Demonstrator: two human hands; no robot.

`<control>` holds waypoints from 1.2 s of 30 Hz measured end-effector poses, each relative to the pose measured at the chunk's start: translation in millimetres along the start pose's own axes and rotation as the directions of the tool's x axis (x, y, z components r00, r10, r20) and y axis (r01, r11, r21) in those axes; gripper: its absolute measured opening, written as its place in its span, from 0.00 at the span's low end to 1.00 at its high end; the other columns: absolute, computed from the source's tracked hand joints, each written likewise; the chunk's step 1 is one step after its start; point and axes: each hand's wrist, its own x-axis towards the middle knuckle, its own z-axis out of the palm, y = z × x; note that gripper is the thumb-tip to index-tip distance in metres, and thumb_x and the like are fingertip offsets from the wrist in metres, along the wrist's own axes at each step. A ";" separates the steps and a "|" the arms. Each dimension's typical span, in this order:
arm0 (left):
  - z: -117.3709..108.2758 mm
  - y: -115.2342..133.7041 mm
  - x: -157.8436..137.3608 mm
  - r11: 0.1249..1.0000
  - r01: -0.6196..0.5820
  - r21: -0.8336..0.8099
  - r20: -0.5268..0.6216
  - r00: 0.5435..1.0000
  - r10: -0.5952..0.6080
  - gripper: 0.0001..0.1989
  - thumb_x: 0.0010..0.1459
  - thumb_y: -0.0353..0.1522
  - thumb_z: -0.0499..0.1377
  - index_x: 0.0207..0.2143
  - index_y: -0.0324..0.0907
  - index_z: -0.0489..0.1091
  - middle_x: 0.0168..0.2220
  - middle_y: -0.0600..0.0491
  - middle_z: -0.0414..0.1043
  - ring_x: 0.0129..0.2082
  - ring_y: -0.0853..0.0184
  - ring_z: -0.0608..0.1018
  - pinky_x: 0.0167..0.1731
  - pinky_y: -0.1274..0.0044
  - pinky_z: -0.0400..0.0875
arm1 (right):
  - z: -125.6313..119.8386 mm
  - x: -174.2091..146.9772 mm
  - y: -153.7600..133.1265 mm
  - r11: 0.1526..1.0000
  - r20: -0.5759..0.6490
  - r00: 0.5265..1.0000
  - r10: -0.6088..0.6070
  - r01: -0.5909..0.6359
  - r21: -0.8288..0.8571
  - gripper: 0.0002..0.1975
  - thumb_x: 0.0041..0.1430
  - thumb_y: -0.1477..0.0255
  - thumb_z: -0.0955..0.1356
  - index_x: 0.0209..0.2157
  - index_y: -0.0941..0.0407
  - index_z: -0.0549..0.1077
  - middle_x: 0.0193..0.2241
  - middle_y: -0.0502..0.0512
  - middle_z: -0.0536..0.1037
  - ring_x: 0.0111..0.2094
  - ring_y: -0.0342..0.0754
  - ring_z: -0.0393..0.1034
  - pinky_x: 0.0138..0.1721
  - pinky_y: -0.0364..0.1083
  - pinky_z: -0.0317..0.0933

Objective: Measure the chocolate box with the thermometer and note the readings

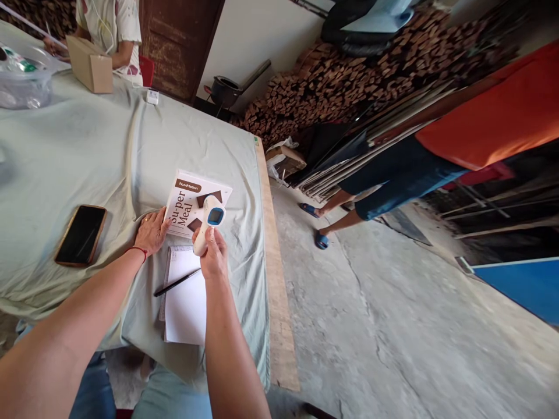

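Note:
My right hand (213, 253) grips a white handheld infrared thermometer (202, 240) by its handle, with its blue-rimmed screen facing up toward me. The thermometer is in front of a white and brown "NutriMotion Su-per Meal" box (182, 201) and covers part of its face. At the box's lower left edge, my left hand (151, 231) holds it, the thumb on the printed face and the other fingers partly hidden. Below the box lies an open notebook (186, 314) with a black pen (177, 283) across it. My right forearm hides the notebook's right side.
On the cloth-covered table (87, 151) lie a phone (81, 235), a cardboard box (89, 64), a small white box (152, 96) and a clear plastic tub (24, 87). One person (126, 41) sits across; another (393, 169) stands right, near stacked firewood (301, 87).

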 end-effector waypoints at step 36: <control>1.8 -0.2 1.3 0.998 -0.024 0.062 -0.039 0.999 0.026 0.30 0.70 0.44 0.36 0.64 0.37 0.56 0.55 0.40 0.70 0.57 0.51 0.69 0.57 0.62 0.62 | 2.3 -22.1 -12.4 0.966 -0.008 0.989 0.148 -0.143 0.217 0.25 0.49 0.47 0.70 0.27 0.57 0.70 0.22 0.50 0.70 0.24 0.41 0.63 0.25 0.43 0.56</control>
